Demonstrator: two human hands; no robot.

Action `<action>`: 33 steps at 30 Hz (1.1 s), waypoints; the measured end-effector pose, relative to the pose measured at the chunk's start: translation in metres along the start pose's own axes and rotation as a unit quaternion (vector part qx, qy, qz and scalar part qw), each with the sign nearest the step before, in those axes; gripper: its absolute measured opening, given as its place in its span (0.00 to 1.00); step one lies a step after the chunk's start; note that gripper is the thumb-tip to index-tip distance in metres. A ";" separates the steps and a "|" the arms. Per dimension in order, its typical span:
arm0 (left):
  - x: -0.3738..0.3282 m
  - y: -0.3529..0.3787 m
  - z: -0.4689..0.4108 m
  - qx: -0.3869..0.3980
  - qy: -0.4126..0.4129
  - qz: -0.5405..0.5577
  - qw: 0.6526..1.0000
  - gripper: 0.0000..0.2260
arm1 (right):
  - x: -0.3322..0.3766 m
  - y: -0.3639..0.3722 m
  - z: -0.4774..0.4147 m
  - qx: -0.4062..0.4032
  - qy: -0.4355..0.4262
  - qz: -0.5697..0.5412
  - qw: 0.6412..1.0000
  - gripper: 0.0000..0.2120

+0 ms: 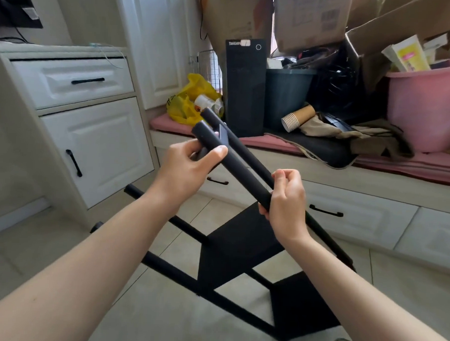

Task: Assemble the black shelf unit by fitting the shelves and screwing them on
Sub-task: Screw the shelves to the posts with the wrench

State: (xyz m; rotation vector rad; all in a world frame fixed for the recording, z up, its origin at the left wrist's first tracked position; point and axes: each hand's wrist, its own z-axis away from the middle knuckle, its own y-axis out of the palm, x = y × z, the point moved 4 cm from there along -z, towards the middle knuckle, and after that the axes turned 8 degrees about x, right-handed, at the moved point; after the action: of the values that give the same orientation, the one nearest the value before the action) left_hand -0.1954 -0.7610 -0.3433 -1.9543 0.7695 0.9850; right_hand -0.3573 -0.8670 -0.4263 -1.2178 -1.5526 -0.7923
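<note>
The black shelf unit (pixel 241 251) lies tilted over the tiled floor, with two square black shelves fixed between round black legs. Two of its legs (pixel 241 166) rise side by side toward me, joined near their tops by a small black bracket (pixel 223 134). My left hand (pixel 190 166) grips the upper end of the nearer leg, thumb laid across it. Lower down, my right hand (pixel 286 196) curls round the same leg. I cannot tell whether its pinched fingertips hold a screw.
White drawer cabinets (pixel 91 128) stand at left. A window bench with a pink cushion (pixel 404 162) carries a black computer tower (pixel 244 88), a stack of paper cups (pixel 297 118), a pink tub (pixel 428 102), cardboard boxes and a yellow bag (pixel 188 101).
</note>
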 end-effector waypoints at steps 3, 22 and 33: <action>0.021 -0.006 0.019 -0.005 -0.025 0.030 0.999 0.02 | -0.006 0.006 0.005 0.033 -0.008 0.040 0.999 0.08; 0.201 0.003 0.161 0.066 -0.270 0.075 0.958 0.21 | -0.115 0.014 0.093 0.151 0.037 0.307 0.939 0.11; 0.235 0.022 0.206 0.083 -0.296 0.059 0.950 0.14 | -0.148 0.017 0.126 0.196 0.056 0.353 0.913 0.11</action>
State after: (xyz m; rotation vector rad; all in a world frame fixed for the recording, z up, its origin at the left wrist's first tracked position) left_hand -0.1662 -0.6332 -0.6283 -1.3655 0.5977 1.4372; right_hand -0.3740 -0.7959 -0.6078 -1.2708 -0.9884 -0.0652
